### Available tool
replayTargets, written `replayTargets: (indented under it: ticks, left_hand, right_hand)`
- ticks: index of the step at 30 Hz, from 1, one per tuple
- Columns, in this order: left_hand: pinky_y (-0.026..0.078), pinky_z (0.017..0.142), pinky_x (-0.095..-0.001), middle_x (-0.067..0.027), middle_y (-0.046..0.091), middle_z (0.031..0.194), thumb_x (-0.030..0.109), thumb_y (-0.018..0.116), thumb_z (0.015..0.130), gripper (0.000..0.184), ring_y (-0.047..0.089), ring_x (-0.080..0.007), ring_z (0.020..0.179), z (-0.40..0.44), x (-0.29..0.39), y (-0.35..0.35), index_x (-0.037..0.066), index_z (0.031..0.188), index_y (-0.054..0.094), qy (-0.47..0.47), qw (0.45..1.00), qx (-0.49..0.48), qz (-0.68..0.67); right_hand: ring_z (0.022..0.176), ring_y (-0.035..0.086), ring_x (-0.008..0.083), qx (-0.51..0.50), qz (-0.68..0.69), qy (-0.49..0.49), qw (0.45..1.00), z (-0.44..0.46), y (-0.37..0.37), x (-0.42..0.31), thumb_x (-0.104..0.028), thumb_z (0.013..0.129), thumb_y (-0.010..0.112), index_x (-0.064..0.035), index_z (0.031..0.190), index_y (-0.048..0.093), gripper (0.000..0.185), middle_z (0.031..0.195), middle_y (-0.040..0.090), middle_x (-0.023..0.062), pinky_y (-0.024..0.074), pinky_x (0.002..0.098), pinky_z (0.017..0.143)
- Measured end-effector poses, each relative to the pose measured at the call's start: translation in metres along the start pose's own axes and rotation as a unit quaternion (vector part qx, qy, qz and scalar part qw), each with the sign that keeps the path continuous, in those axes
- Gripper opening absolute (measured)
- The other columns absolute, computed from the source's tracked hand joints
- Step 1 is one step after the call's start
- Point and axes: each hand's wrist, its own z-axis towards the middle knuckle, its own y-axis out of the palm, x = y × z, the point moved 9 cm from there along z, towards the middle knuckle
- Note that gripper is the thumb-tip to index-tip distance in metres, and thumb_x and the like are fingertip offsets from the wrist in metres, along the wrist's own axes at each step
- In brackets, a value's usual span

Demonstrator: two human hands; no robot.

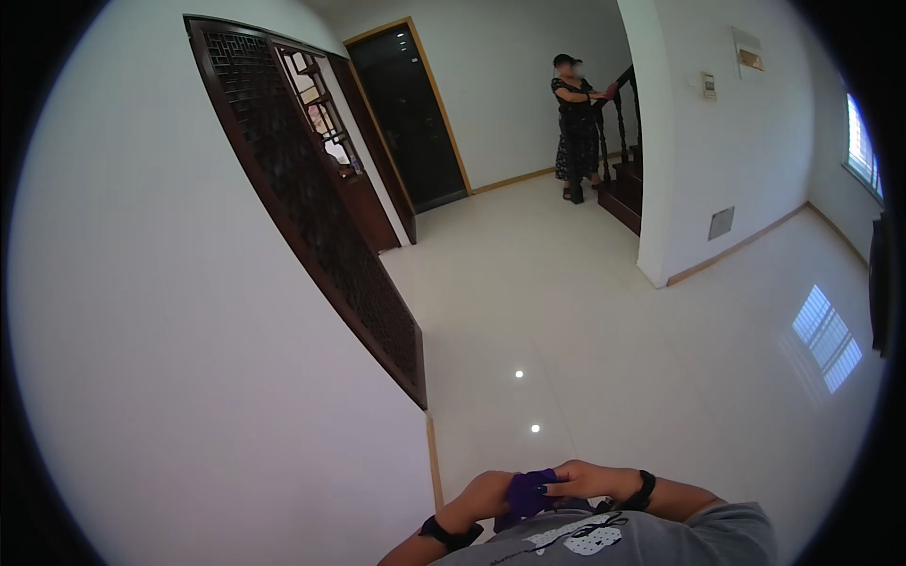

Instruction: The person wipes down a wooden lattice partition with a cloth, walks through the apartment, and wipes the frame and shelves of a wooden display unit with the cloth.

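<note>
A bunched purple cloth (530, 494) is held in front of the grey shirt, low in the view. My left hand (491, 491) is at the cloth's left side, its fingers closed on it and mostly hidden by the folds. From the other side my right hand (569, 479) grips the same cloth, a dark-nailed thumb lying across it. Both wrists wear black bands.
A lattice screen (321, 217) runs along the left wall. A dark door (406, 113) stands at the back. Near the staircase (623, 193), a person (576, 127) in dark clothes touches the railing. A wall corner (656, 274) juts out beside the stairs.
</note>
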Motion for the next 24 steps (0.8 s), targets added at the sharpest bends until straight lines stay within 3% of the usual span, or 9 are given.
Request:
replayTargets:
  ticks: [10,21,24]
  left_hand:
    - [0.048,0.071,-0.0381,-0.0171,0.064,0.087,0.023,0.067,0.072,0.030,0.061,-0.0355,0.081,0.180,-0.114,-0.138,0.007,0.097,0.061,-0.052,0.997,0.047,-0.015]
    - [0.048,0.071,-0.0354,-0.0142,0.065,0.088,0.025,0.068,0.072,0.030,0.062,-0.0308,0.082,0.225,-0.300,-0.310,0.008,0.097,0.063,-0.142,0.980,0.139,-0.001]
    - [0.049,0.070,-0.0341,-0.0130,0.065,0.088,0.027,0.068,0.073,0.031,0.063,-0.0284,0.081,0.233,-0.341,-0.355,0.007,0.096,0.063,-0.209,0.973,0.095,-0.031]
  right_hand:
    - [0.071,0.054,0.0074,-0.058,-0.026,-0.011,0.998,0.143,-0.224,-0.064,-0.039,0.093,0.051,-0.0030,0.099,0.061,0.038,0.077,0.060,0.0002,0.0464,0.0228,0.068]
    - [0.068,0.053,0.0052,-0.176,-0.067,-0.001,0.982,0.380,-0.316,-0.128,-0.038,0.094,0.050,-0.0020,0.101,0.062,0.038,0.075,0.059,-0.0011,0.0455,0.0214,0.067]
    - [0.070,0.054,0.0069,-0.215,-0.090,-0.038,0.972,0.435,-0.330,-0.179,-0.037,0.094,0.050,-0.0038,0.103,0.062,0.036,0.077,0.061,-0.0002,0.0461,0.0231,0.070]
